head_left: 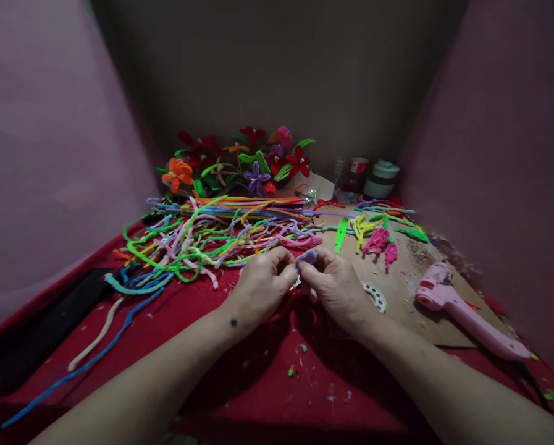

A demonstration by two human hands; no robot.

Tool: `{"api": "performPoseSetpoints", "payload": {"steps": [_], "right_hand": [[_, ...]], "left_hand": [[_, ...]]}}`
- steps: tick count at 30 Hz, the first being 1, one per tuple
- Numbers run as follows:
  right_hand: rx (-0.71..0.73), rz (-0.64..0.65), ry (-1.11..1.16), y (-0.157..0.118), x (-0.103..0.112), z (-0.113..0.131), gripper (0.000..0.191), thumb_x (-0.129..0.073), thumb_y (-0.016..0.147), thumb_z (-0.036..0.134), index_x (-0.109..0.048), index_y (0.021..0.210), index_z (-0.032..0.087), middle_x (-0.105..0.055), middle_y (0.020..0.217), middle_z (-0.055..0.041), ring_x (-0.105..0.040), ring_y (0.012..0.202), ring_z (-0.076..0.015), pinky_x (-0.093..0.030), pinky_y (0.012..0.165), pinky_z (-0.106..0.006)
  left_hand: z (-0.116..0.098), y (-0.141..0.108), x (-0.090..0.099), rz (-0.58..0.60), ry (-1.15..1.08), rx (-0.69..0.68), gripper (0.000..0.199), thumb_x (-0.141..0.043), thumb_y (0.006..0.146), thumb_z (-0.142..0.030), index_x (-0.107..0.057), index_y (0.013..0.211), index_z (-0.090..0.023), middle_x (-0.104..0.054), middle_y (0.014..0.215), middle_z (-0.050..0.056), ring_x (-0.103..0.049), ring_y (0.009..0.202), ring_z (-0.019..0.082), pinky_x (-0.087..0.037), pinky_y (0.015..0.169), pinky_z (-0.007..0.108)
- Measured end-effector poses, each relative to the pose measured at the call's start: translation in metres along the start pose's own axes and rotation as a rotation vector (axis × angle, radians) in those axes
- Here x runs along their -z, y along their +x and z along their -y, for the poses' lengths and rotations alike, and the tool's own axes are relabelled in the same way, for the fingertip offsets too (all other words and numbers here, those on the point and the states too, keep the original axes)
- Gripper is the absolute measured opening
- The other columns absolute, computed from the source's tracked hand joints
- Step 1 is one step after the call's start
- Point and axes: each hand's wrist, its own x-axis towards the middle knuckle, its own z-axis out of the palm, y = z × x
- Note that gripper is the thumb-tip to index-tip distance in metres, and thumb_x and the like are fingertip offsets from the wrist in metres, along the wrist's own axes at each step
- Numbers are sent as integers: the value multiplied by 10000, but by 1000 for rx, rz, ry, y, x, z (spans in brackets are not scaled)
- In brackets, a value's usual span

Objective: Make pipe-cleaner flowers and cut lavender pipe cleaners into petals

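Here, left hand (261,282) and right hand (338,284) both pinch one purple fuzzy piece (309,256).

Reaching forward with bare left forearm (177,364) and bare right forearm (443,380), slanting inward. Holding bare left hand (262,279) and bare right hand (339,283) close together, backs upward, fingers curled, thumbs pinching in. Bearing a small, round, dark mark (233,322) near the left wrist (226,312).

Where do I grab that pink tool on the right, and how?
I'd take the pink tool by its long, slim handle, coming from the near right side. The handle slants toward you and to the right, while the chunkier head points away over the brown board, so the handle looks easiest to wrap fingers around.
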Motion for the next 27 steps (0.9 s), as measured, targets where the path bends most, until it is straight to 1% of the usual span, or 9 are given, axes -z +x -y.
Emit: {"api": "performPoseSetpoints", "payload": {"steps": [2, 3, 6, 9, 12, 15, 20, 23, 27], "right_hand": [[-2, 18, 25, 0, 0, 0, 97, -530, 717, 228, -484, 642, 189, -462, 464, 70, -380, 374, -64, -283, 379, -195], [-3, 27, 31, 0, 1, 1, 95, -532, 720, 232, -487, 649, 188, -466, 470, 69, -381, 373, -63, -282, 376, -194], [-6, 43, 49, 0, 1, 1, 90, -531, 736, 247, -504, 676, 186, -465, 467, 68, -384, 374, -65, -288, 377, -194], [-8, 70, 140, 0, 1, 1, 90, -535, 750, 264, -528, 709, 184, -481, 484, 63, -403, 397, -70, -311, 406, -200], [-22, 119, 277, 1, 1, 0, 101, -595, 714, 269, -551, 734, 180, -525, 536, 51, -433, 427, -72, -336, 436, -206], [-45, 163, 356, 3, 2, -3, 145, -641, 683, 287, -567, 743, 177, -553, 559, 40, -450, 430, -74, -349, 435, -208], [-86, 219, 438, 5, 3, -6, 149, -634, 701, 296, -580, 776, 181, -583, 599, 26, -495, 471, -81, -385, 450, -201], [-105, 204, 450, 5, 2, -6, 146, -640, 699, 286, -578, 775, 178, -582, 620, 27, -510, 490, -84, -392, 450, -199], [-63, 114, 395, 5, 4, -3, 150, -634, 709, 304, -591, 754, 167, -552, 580, 36, -470, 460, -68, -366, 460, -201]], "left_hand": [[-2, 2, 3, 91, -237, 126, 124, -453, 736, -245, -492, 650, -166, -484, 513, -48, -420, 391, 68, -330, 396, 190], [-2, 2, 4, 119, -310, 166, 120, -459, 729, -244, -484, 644, -164, -481, 503, -53, -408, 367, 62, -322, 375, 185], [-4, 2, 6, 126, -383, 184, 112, -477, 718, -235, -474, 634, -160, -469, 481, -60, -389, 342, 50, -312, 348, 170], [-5, 2, 6, 79, -379, 150, 96, -483, 715, -229, -481, 652, -157, -476, 497, -58, -394, 363, 47, -336, 355, 164], [-5, 3, 8, 49, -372, 139, 89, -489, 702, -222, -479, 642, -156, -471, 494, -63, -388, 363, 44, -328, 343, 155], [-5, 3, 10, 55, -381, 122, 107, -499, 697, -225, -477, 618, -155, -468, 483, -65, -390, 363, 43, -324, 344, 154], [-6, 2, 11, 88, -398, 120, 120, -487, 721, -240, -479, 640, -153, -506, 510, -52, -388, 366, 46, -320, 358, 168], [-4, 2, 9, 85, -360, 86, 121, -473, 745, -241, -487, 665, -151, -512, 531, -45, -394, 394, 49, -319, 384, 172], [5, 2, 4, -17, -205, -39, 133, -468, 772, -261, -501, 695, -158, -485, 574, -51, -391, 447, 52, -326, 443, 180]]}}
